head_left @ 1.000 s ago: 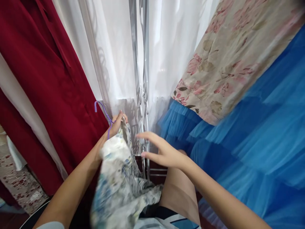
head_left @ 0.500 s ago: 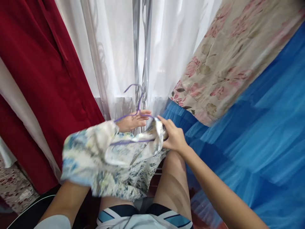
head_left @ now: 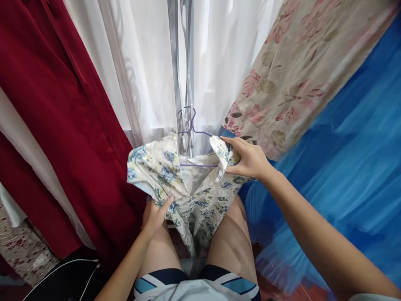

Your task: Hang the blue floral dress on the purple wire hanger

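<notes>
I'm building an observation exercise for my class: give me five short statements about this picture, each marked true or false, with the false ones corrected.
1. A purple hanger shows through the neckline of the blue-flowered garment. True.
2. The left hand holds the hanger's hook. False: it is on the garment, below the hook.
3. The right hand is at the garment's shoulder. True.
4. The red cloth hangs at the picture's right edge. False: it hangs at the left.
5. Blue cloth shows at the right. True.

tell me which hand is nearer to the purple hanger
Right. The right hand is at the floral garment's shoulder, just beside one end of the purple hanger; the left hand is lower, on the garment's other side, below the hanger.
</notes>
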A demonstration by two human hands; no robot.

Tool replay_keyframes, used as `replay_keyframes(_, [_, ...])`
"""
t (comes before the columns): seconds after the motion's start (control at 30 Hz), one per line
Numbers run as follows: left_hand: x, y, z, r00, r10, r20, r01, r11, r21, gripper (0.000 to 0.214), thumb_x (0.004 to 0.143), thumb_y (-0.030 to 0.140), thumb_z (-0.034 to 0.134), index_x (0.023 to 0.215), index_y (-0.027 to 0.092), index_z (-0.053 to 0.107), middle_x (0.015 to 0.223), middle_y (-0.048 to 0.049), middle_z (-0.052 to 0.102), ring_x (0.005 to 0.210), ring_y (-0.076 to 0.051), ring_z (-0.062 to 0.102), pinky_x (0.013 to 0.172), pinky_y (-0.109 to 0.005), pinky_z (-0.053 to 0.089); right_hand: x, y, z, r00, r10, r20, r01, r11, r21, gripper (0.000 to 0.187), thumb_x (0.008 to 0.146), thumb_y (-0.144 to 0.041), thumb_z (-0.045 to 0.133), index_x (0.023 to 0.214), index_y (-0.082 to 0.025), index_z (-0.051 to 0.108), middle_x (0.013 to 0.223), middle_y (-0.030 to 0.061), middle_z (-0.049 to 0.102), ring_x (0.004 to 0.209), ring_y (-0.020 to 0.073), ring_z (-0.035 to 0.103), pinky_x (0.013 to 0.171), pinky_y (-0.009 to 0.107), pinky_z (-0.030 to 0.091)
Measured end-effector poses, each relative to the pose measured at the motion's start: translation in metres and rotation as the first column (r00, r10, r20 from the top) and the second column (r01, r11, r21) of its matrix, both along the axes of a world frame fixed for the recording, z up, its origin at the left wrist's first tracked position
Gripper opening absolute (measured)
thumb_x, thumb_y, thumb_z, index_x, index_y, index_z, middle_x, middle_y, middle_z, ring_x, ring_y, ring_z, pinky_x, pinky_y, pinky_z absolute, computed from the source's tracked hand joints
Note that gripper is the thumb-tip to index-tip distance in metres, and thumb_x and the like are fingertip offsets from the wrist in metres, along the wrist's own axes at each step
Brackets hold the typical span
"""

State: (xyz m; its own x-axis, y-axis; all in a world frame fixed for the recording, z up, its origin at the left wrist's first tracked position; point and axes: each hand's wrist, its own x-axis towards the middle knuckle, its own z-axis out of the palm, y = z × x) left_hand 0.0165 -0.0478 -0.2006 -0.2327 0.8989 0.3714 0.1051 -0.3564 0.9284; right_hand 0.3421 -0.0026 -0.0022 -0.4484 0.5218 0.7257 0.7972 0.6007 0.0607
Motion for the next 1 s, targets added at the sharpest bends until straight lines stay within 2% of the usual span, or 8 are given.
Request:
replay_keyframes(0.17, [0.005,-0.027,-0.024,0.999,0.007,0.033,-0.003,0.994,-0.113,0.049,0.082,0.036,0.067,0.125,0.015,0.060,0.124,-0.0119,0.067,0.121,-0.029,0.061,0.106,-0.043,0.045,0.004,-0.025,-0.018,0.992,0.108,-0.071,-0.100,0.990,0.103,0.071,0.078,-0.045,0.070,0.142,-0.022,0.048,0.135,0.0147,0.057,0.119,0.0356,0.055,0.094,0.047,0.044])
replay_keyframes(0.27, [0.008,-0.035,-0.024,0.998,0.061,0.012,-0.059,0.994,-0.092,0.050,0.083,0.034,0.065,0.129,0.016,0.058,0.131,-0.0114,0.064,0.126,-0.028,0.057,0.109,-0.041,0.042,-0.019,-0.050,-0.068,0.900,0.169,-0.402,-0.125,0.983,0.133,0.040,0.082,-0.033,0.067,0.120,-0.021,0.062,0.119,0.0131,0.065,0.111,0.0319,0.058,0.095,0.047,0.044])
replay_keyframes(0.33, [0.010,-0.039,-0.020,0.999,0.037,-0.031,-0.039,0.997,-0.070,0.048,0.082,0.032,0.066,0.127,0.016,0.061,0.128,-0.0109,0.066,0.124,-0.028,0.058,0.109,-0.041,0.043,-0.044,-0.066,-0.115,0.804,0.171,-0.570,-0.236,0.971,-0.041,0.009,0.088,-0.029,0.060,0.088,-0.021,0.065,0.086,0.0072,0.068,0.084,0.0243,0.064,0.078,0.038,0.049])
replay_keyframes(0.4, [0.011,-0.044,-0.015,0.998,-0.009,-0.058,0.005,0.998,-0.061,0.045,0.081,0.031,0.066,0.122,0.016,0.064,0.123,-0.0106,0.069,0.120,-0.028,0.062,0.107,-0.040,0.046,-0.069,-0.078,-0.162,0.808,0.077,-0.584,-0.388,0.816,-0.429,0.016,0.092,-0.031,0.056,0.083,-0.021,0.064,0.079,0.0047,0.068,0.075,0.0209,0.064,0.069,0.032,0.049])
replay_keyframes(0.5, [0.014,-0.054,-0.007,0.997,-0.025,-0.074,0.021,0.998,-0.058,0.043,0.082,0.031,0.065,0.122,0.016,0.064,0.123,-0.0098,0.069,0.119,-0.027,0.062,0.105,-0.039,0.048,-0.097,-0.085,-0.203,0.777,-0.036,-0.629,-0.469,0.633,-0.616,0.019,0.090,-0.038,0.061,0.095,-0.020,0.063,0.083,0.0040,0.070,0.073,0.0197,0.063,0.066,0.029,0.047])
replay_keyframes(0.77, [0.034,-0.066,0.003,0.982,-0.132,-0.133,0.117,0.987,-0.109,0.044,0.085,0.033,0.062,0.126,0.017,0.059,0.127,-0.0099,0.065,0.127,-0.027,0.055,0.108,-0.037,0.044,-0.098,-0.088,-0.182,0.658,-0.071,-0.750,-0.545,0.643,-0.538,0.025,0.094,-0.033,0.050,0.075,-0.019,0.058,0.071,0.0008,0.061,0.066,0.0159,0.055,0.063,0.026,0.041])
replay_keyframes(0.87, [0.035,-0.064,0.003,0.991,0.097,-0.094,-0.105,0.991,-0.088,0.049,0.086,0.033,0.062,0.131,0.019,0.051,0.132,-0.0122,0.060,0.127,-0.027,0.054,0.109,-0.040,0.043,-0.087,-0.087,-0.179,0.632,-0.119,-0.766,-0.543,0.637,-0.547,0.019,0.084,-0.022,0.053,0.066,-0.019,0.058,0.064,0.0004,0.059,0.062,0.0157,0.053,0.060,0.026,0.039])
replay_keyframes(1.0, [0.036,-0.066,0.002,0.899,0.399,-0.183,-0.363,0.910,0.202,0.054,0.083,0.028,0.067,0.131,0.023,0.043,0.145,-0.0133,0.042,0.137,-0.028,0.041,0.115,-0.045,0.033,-0.079,-0.084,-0.174,0.612,-0.155,-0.776,-0.631,0.495,-0.597,0.020,0.078,-0.018,0.053,0.060,-0.019,0.060,0.059,0.0018,0.062,0.057,0.0161,0.054,0.055,0.027,0.038])
